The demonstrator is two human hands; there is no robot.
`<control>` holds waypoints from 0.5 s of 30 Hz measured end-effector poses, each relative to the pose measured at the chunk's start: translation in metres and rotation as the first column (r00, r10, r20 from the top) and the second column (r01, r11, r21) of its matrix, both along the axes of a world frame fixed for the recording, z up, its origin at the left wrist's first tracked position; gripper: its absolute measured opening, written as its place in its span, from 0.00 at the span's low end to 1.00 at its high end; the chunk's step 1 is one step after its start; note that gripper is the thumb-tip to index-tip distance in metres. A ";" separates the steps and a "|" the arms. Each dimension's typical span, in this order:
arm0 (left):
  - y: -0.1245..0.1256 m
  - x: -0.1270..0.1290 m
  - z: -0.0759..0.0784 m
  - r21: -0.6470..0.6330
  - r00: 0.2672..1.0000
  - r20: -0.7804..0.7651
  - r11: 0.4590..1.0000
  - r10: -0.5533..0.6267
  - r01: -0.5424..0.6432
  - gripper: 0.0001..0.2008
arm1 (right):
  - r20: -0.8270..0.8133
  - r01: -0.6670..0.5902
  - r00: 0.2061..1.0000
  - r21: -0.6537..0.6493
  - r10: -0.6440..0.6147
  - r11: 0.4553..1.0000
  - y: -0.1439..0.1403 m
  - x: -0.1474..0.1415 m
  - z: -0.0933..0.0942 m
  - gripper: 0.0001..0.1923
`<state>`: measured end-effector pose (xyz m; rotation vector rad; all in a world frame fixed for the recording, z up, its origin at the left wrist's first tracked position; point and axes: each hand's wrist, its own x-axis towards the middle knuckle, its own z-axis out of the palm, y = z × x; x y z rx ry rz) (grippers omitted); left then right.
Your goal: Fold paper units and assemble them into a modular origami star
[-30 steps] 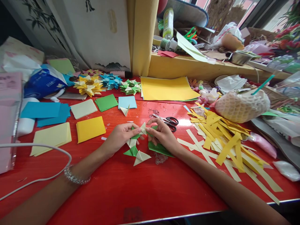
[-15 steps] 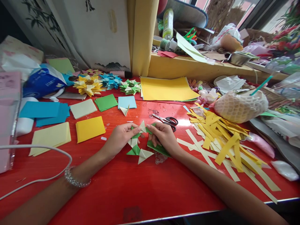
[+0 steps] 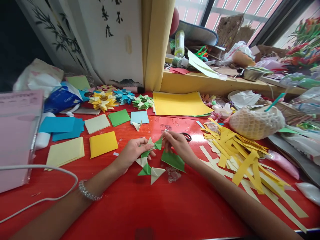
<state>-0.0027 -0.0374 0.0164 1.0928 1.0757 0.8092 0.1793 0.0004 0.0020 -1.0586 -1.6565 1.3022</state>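
My left hand pinches a curved chain of folded paper points, green alternating with cream, near its upper end. My right hand has its fingers curled together just beside the green end point. Whether those fingertips touch it or hold anything is hidden. Below the right hand lies a green paper piece on the red table. Scissors lie behind the right hand, only a black handle loop showing clearly. A loose cream folded point rests farther back.
Stacks of yellow, cream and blue paper lie left. Finished paper rings sit behind. Yellow paper strips and a net-wrapped fruit-like object with a straw are on the right. A white cable crosses the left side.
The right fingers have moved up and slightly right, away from the chain's green end point, which now shows more fully. The right hand covers more of the scissors. The camera view has tilted up.
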 end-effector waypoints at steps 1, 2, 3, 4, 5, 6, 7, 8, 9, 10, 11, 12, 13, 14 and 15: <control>0.000 0.000 0.002 0.009 0.999 0.027 1.000 0.018 -0.018 0.11 | 0.019 -0.004 1.000 0.031 0.003 1.000 0.010 0.000 0.002 0.15; -0.001 -0.001 0.003 0.023 0.998 0.058 0.999 0.027 -0.028 0.11 | 0.069 -0.025 0.997 0.072 0.020 0.997 0.021 -0.002 0.003 0.14; -0.001 -0.001 0.005 0.037 0.996 0.090 0.999 0.026 -0.029 0.11 | 0.141 -0.079 0.988 0.106 0.063 0.991 0.032 -0.005 0.004 0.15; -0.001 -0.001 0.007 0.049 0.993 0.120 0.999 0.018 -0.024 0.10 | 0.201 -0.121 0.975 0.148 0.090 0.982 0.043 -0.010 0.004 0.16; -0.001 -0.002 0.008 0.054 0.989 0.149 0.998 0.008 -0.016 0.10 | 0.239 -0.157 0.965 0.181 0.111 0.971 0.053 -0.017 0.004 0.18; -0.001 -0.002 0.008 0.055 0.985 0.174 0.998 -0.001 -0.009 0.10 | 0.265 -0.182 0.956 0.197 0.127 0.963 0.061 -0.025 0.002 0.20; -0.001 -0.003 0.009 0.054 0.981 0.195 0.999 -0.007 -0.003 0.10 | 0.286 -0.205 0.948 0.205 0.142 0.957 0.068 -0.034 0.000 0.21; 0.000 -0.003 0.009 0.059 0.977 0.211 0.998 -0.007 -0.005 0.09 | 0.302 -0.201 0.945 0.220 0.129 0.954 0.073 -0.044 -0.003 0.20; 0.000 -0.004 0.008 0.070 0.974 0.226 0.997 -0.002 -0.014 0.09 | 0.315 -0.191 0.943 0.241 0.109 0.952 0.077 -0.053 -0.006 0.17; 0.001 -0.004 0.008 0.083 0.971 0.239 0.996 0.008 -0.028 0.09 | 0.315 -0.173 0.945 0.253 0.088 0.952 0.080 -0.062 -0.009 0.15; 0.001 -0.004 0.007 0.094 0.968 0.251 0.995 0.021 -0.046 0.09 | 0.315 -0.164 0.946 0.259 0.077 0.952 0.082 -0.069 -0.012 0.13; 0.001 -0.005 0.007 0.099 0.965 0.259 0.993 0.034 -0.062 0.08 | 0.314 -0.156 0.947 0.266 0.068 0.951 0.082 -0.076 -0.014 0.11; 0.001 -0.005 0.006 0.099 0.964 0.262 0.993 0.044 -0.072 0.08 | 0.311 -0.149 0.949 0.274 0.059 0.950 0.083 -0.081 -0.015 0.10; 0.001 -0.005 0.006 0.095 0.963 0.263 0.992 0.051 -0.078 0.08 | 0.306 -0.141 0.951 0.281 0.050 0.949 0.082 -0.084 -0.015 0.09; 0.001 -0.004 0.007 0.091 0.963 0.264 0.992 0.058 -0.084 0.08 | 0.297 -0.128 0.954 0.291 0.037 0.948 0.080 -0.085 -0.015 0.09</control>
